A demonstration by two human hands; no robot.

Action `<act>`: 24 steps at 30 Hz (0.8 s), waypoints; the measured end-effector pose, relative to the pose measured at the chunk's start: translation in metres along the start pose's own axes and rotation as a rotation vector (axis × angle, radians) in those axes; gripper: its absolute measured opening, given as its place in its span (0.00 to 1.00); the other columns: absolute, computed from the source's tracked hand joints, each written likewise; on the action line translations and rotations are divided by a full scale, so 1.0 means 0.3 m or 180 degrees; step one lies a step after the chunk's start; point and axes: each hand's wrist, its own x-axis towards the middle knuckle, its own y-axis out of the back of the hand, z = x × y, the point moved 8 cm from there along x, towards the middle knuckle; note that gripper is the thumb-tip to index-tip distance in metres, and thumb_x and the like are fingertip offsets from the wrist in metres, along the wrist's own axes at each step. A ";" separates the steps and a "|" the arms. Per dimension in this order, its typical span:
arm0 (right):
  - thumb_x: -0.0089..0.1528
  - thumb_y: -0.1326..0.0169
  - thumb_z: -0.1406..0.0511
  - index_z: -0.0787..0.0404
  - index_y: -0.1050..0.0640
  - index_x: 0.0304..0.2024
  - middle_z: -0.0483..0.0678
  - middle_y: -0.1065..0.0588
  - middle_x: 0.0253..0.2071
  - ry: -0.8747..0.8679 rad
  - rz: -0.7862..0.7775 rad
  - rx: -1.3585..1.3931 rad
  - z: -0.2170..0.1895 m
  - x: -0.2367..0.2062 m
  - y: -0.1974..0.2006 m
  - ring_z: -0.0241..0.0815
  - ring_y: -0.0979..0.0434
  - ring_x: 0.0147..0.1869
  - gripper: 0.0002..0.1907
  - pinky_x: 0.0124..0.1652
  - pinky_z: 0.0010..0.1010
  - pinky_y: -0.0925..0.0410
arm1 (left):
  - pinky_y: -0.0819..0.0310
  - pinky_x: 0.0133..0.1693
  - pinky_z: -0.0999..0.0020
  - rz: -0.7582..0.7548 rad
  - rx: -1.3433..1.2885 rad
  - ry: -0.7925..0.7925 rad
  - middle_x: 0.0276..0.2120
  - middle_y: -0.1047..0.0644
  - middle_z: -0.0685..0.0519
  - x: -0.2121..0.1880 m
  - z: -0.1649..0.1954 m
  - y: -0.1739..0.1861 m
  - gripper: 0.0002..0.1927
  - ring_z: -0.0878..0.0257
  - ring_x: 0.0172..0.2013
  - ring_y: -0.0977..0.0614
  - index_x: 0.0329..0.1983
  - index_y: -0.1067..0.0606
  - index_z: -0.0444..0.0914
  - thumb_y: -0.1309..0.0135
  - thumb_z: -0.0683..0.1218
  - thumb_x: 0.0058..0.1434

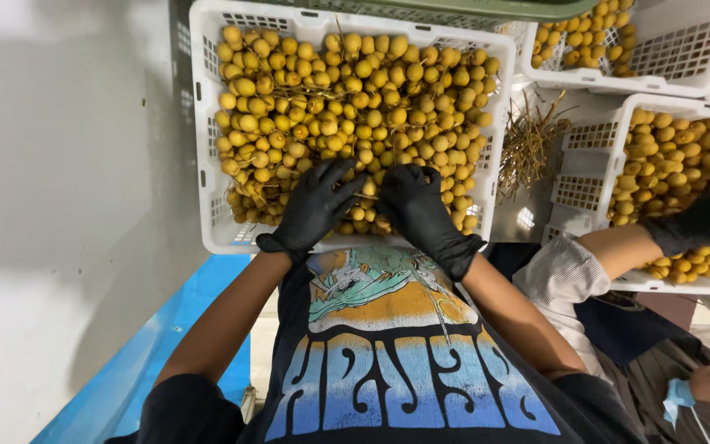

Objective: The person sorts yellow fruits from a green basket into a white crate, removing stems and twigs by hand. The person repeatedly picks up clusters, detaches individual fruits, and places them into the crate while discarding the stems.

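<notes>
A white slotted plastic crate (207,156) holds a heap of small round yellow fruits (355,90) on thin stems. Both my hands wear black gloves and rest in the near part of the heap. My left hand (315,205) lies with fingers spread over the fruit. My right hand (419,205) sits beside it, fingers curled down into the fruit; whether it grips any is hidden. The two hands nearly touch.
To the right, another person's black-gloved hand (704,218) reaches into a second white crate (581,193) of the same fruit. A third crate (667,57) stands behind it. Dry stems (527,144) lie between crates. A white wall is at left, a blue surface (182,329) below.
</notes>
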 end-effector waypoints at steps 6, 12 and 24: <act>0.65 0.39 0.65 0.63 0.20 0.44 0.53 0.22 0.41 -0.0140 -0.0083 0.1694 0.066 0.114 0.142 0.50 0.20 0.45 0.09 0.44 0.36 0.29 | 0.26 0.49 0.56 0.0236 -0.0764 0.0467 0.47 0.21 0.50 0.075 -0.009 0.094 0.13 0.52 0.50 0.22 0.50 0.20 0.39 0.40 0.50 0.66; 0.68 0.42 0.64 0.63 0.18 0.48 0.48 0.17 0.42 -0.0646 -0.0286 0.2522 0.106 0.176 0.191 0.38 0.17 0.46 0.10 0.47 0.28 0.27 | 0.24 0.42 0.68 -0.0234 -0.2808 0.1235 0.36 0.16 0.52 0.092 -0.076 0.107 0.13 0.63 0.37 0.16 0.51 0.21 0.36 0.51 0.48 0.75; 0.72 0.50 0.60 0.67 0.21 0.50 0.45 0.23 0.40 -0.1929 -0.0700 0.4800 0.125 0.149 -0.011 0.34 0.27 0.39 0.16 0.37 0.24 0.36 | 0.22 0.42 0.71 0.0677 -0.4319 0.1499 0.49 0.19 0.53 0.149 -0.039 0.065 0.16 0.66 0.39 0.19 0.63 0.27 0.38 0.50 0.41 0.73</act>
